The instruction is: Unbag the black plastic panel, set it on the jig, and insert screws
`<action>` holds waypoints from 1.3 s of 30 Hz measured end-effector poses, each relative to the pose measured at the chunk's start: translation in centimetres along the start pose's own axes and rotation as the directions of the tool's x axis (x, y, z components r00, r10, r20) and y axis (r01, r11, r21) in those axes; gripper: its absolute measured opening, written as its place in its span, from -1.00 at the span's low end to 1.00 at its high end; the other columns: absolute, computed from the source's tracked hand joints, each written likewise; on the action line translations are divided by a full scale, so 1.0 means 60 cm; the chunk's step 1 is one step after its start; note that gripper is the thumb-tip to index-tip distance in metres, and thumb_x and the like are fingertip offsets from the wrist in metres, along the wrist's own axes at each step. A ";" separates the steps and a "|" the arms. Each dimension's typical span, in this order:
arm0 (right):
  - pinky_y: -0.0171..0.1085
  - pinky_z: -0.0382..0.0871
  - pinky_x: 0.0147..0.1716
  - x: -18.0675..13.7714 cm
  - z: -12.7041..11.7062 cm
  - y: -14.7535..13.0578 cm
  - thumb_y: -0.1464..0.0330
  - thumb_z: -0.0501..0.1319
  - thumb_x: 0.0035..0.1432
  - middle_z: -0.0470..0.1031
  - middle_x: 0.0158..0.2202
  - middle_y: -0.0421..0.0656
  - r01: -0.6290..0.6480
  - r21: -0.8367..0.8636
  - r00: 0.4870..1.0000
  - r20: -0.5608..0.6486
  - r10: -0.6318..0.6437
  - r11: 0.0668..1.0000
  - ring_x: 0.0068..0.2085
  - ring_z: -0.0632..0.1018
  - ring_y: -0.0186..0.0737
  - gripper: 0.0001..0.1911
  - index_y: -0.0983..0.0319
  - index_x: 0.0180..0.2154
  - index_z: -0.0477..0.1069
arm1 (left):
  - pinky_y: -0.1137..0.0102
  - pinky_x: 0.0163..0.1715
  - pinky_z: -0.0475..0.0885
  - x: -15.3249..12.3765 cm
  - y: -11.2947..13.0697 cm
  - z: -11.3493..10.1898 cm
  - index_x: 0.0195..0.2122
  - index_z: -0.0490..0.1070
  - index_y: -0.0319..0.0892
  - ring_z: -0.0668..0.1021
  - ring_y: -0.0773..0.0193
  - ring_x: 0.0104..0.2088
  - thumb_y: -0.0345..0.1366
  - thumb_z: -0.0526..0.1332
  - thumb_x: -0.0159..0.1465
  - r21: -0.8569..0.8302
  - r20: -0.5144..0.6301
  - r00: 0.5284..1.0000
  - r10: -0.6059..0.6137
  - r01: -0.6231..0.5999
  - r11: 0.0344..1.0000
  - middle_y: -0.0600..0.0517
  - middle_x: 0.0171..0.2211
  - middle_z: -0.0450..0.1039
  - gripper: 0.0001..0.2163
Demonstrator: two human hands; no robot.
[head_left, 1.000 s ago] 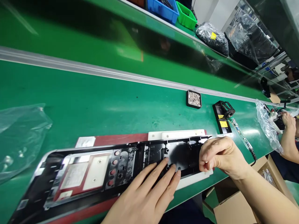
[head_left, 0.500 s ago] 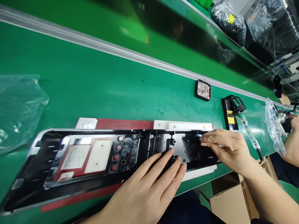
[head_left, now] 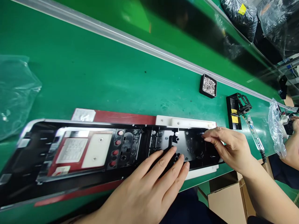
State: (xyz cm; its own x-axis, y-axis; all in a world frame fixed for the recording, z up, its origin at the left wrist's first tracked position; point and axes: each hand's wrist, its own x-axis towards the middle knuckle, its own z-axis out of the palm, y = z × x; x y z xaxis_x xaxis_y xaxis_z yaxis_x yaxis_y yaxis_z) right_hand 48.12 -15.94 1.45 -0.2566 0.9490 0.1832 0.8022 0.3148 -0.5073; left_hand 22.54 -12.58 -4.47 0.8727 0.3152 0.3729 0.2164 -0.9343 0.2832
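A long black plastic panel [head_left: 130, 146] with cut-outs and a silver rim lies flat on a red and white fixture [head_left: 184, 122] on the green belt. My left hand [head_left: 149, 186] rests flat on the panel's near edge, fingers spread. My right hand [head_left: 227, 147] touches the panel's right end, its fingertips pinched close together on the surface; I cannot tell whether anything small sits between them.
A small black tray of screws [head_left: 208, 85] and a black stand holding an electric screwdriver [head_left: 253, 133] lie to the right. A clear plastic bag [head_left: 14, 93] is at the left. Cardboard boxes [head_left: 225, 199] stand below the table edge. Another person's arm [head_left: 291, 146] works at far right.
My right hand has lowered from a loose fist above the panel's end to fingertips on its surface. The view has dropped and shifted; my left hand has stayed in place.
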 end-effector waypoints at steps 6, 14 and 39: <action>-0.27 0.37 -0.21 -0.003 0.005 0.012 0.53 0.18 0.37 0.40 -0.21 -0.10 -0.034 0.121 0.999 0.005 0.033 0.992 -0.19 0.46 -0.27 -0.90 0.30 -0.18 0.46 | 0.11 0.24 0.09 0.003 -0.002 -0.001 0.21 0.26 -0.20 0.31 0.00 0.22 -0.34 -0.02 0.35 -0.001 0.012 1.000 0.018 -0.018 1.000 -0.03 0.16 0.35 -0.60; -0.27 0.43 -0.29 -0.003 0.000 0.016 0.46 0.17 0.39 0.41 -0.22 -0.09 -0.059 0.166 0.998 0.012 0.058 0.984 -0.21 0.47 -0.25 -0.84 0.24 -0.18 0.54 | 0.13 0.21 0.14 0.007 -0.001 -0.009 0.17 0.30 -0.19 0.35 0.02 0.19 -0.37 0.03 0.35 0.013 0.015 0.999 0.028 -0.029 1.000 0.02 0.14 0.38 -0.63; -0.40 0.49 -0.26 -0.043 -0.001 -0.031 0.61 0.28 0.26 0.44 -0.24 -0.11 -0.091 0.638 0.980 -0.078 0.181 0.764 -0.23 0.51 -0.29 -0.70 0.20 -0.03 0.52 | 0.13 0.30 -0.06 -0.005 -0.003 0.020 0.17 0.31 -0.23 0.32 -0.04 0.18 -0.35 -0.01 0.31 -0.052 -0.066 0.998 0.018 -0.021 0.998 -0.12 0.13 0.38 -0.58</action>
State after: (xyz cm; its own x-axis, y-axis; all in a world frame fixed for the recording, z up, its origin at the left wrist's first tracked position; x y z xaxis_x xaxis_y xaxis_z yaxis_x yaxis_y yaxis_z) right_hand 47.32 -18.96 1.99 -0.0644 0.9861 0.1529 0.2922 0.1652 -0.9420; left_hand 22.76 -12.72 -5.72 0.8457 0.3088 0.4353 0.1748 -0.9309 0.3208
